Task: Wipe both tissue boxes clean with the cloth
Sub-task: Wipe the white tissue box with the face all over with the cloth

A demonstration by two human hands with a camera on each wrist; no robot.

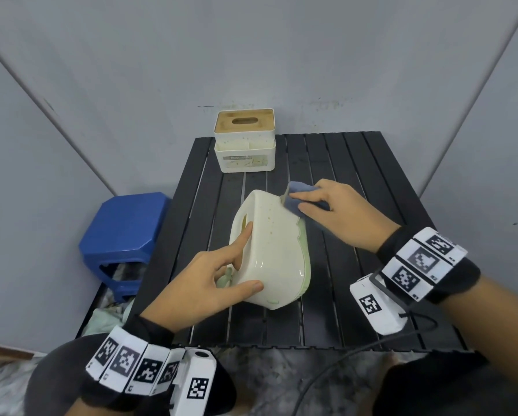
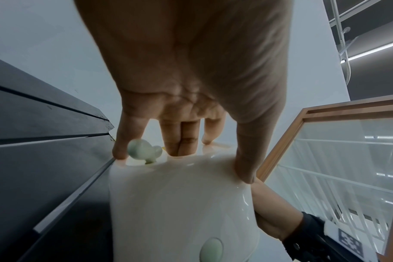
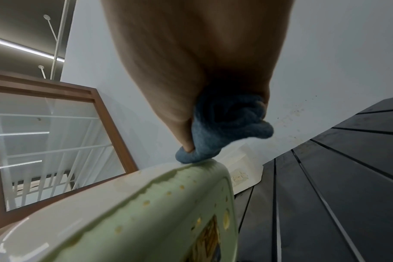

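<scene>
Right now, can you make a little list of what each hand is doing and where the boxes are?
left hand: grips the cream tissue box, tipped on the table
right hand: presses the blue cloth on that box's far corner
second tissue box: upright at the table's far edge, wooden lid, untouched
blue stool: beside the table
</scene>
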